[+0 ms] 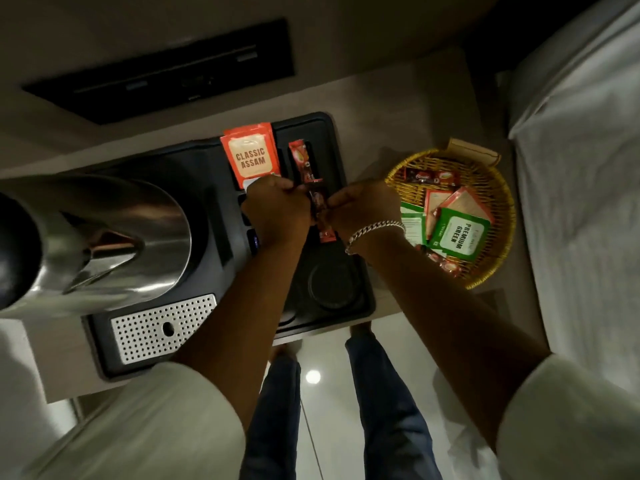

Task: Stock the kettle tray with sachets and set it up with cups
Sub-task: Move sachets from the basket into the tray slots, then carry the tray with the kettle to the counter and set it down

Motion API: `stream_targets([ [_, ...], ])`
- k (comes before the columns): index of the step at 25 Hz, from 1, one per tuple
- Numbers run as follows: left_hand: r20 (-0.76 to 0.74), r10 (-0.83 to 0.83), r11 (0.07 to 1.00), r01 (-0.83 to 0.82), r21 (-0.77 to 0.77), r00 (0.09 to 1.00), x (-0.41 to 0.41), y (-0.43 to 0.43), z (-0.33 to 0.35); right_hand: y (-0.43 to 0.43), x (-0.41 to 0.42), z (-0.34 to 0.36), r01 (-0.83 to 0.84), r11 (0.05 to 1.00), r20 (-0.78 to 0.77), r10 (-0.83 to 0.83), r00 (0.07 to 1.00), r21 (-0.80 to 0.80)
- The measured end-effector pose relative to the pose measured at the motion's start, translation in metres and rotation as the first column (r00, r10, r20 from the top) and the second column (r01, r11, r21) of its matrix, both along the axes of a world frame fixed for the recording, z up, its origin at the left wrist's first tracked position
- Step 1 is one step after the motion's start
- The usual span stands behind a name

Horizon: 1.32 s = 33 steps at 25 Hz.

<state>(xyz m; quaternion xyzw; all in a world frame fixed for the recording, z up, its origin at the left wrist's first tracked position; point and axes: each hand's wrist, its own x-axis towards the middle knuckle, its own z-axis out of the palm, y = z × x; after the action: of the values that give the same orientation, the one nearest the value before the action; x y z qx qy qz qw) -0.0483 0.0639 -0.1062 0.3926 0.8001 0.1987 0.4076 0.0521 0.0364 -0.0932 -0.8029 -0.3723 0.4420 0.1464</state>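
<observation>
A black kettle tray (pixel 360 299) lies on a pale counter, with a steel kettle (pixel 114 237) at its left. An orange "Classic Assam" tea sachet (pixel 251 157) stands in a back slot of the tray. Beside it a red coffee stick (pixel 300 161) lies in a narrow slot. My left hand (pixel 277 211) and my right hand (pixel 363 206) meet above the tray's middle. Both pinch a second red coffee stick (pixel 325 233), held lengthwise between them. A yellow wicker basket (pixel 498 244) to the right holds several sachets, among them a green "Premium Green" one (pixel 459 233).
A perforated metal drip plate (pixel 156 327) sits at the tray's front left, and a round cup recess (pixel 332 285) at its front right. A dark wall panel (pixel 162 71) hangs behind. White bedding (pixel 581 168) fills the right side. My legs stand below the counter edge.
</observation>
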Motion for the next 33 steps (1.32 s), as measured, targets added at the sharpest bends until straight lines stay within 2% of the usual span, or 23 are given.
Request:
stream_targets([
  [3, 0.005, -0.086, 0.995, 0.086, 0.051, 0.996, -0.032, -0.028, 0.01, 0.009, -0.01, -0.008, -0.056, 0.997, 0.058, 0.059, 0.997, -0.053],
  [7, 0.072, -0.099, 0.994, 0.095, 0.058, 0.992, -0.086, -0.097, 0.035, 0.0, -0.015, -0.007, -0.025, 0.997, 0.168, 0.012, 0.986, 0.076],
  [9, -0.035, -0.072, 0.992, 0.075, 0.101, 0.997, -0.126, -0.125, 0.042, -0.016, -0.014, -0.001, -0.01, 0.994, 0.259, -0.019, 0.966, 0.111],
  [12, -0.311, 0.079, 0.986, -0.028, 0.167, 0.947, -0.195, -0.146, 0.04, -0.063, -0.024, 0.007, -0.037, 0.991, 0.315, -0.006, 0.949, 0.13],
  [14, -0.398, 0.223, 0.97, -0.165, 0.176, 0.89, -0.232, -0.147, 0.034, -0.097, -0.037, 0.01, -0.014, 0.993, 0.306, -0.022, 0.952, 0.117],
  [16, -0.431, 0.248, 0.968, -0.206, 0.141, 0.868, -0.257, -0.139, 0.024, -0.115, -0.05, 0.007, 0.03, 0.993, 0.308, -0.063, 0.949, 0.112],
  [19, -0.306, 0.114, 0.993, -0.114, 0.019, 0.945, -0.265, -0.119, 0.009, -0.12, -0.062, 0.003, 0.1, 0.986, 0.321, -0.139, 0.937, 0.134],
  [21, -0.229, 0.124, 0.991, -0.131, -0.015, 0.965, -0.268, -0.11, 0.005, -0.122, -0.068, 0.002, 0.156, 0.981, 0.321, -0.185, 0.929, 0.115],
  [24, -0.224, 0.178, 0.974, -0.204, -0.099, 0.958, -0.279, -0.099, 0.004, -0.118, -0.07, -0.002, 0.222, 0.975, 0.332, -0.215, 0.918, 0.015],
  [27, -0.158, 0.236, 0.932, -0.27, -0.243, 0.959, -0.293, -0.085, -0.002, -0.116, -0.06, -0.005, 0.155, 0.988, 0.378, -0.148, 0.914, 0.012],
  [29, -0.051, 0.271, 0.908, -0.273, -0.318, 0.961, -0.307, -0.08, -0.008, -0.118, -0.05, -0.008, 0.078, 0.997, 0.404, -0.077, 0.912, 0.014],
  [31, 0.042, 0.296, 0.899, -0.263, -0.349, 0.954, -0.317, -0.08, -0.012, -0.121, -0.042, -0.01, 0.034, 0.999, 0.402, -0.031, 0.915, -0.001],
  [33, 0.062, 0.264, 0.904, -0.224, -0.364, 0.963, -0.317, -0.083, -0.009, -0.121, -0.035, -0.012, 0.039, 0.999, 0.383, -0.033, 0.923, -0.006],
])
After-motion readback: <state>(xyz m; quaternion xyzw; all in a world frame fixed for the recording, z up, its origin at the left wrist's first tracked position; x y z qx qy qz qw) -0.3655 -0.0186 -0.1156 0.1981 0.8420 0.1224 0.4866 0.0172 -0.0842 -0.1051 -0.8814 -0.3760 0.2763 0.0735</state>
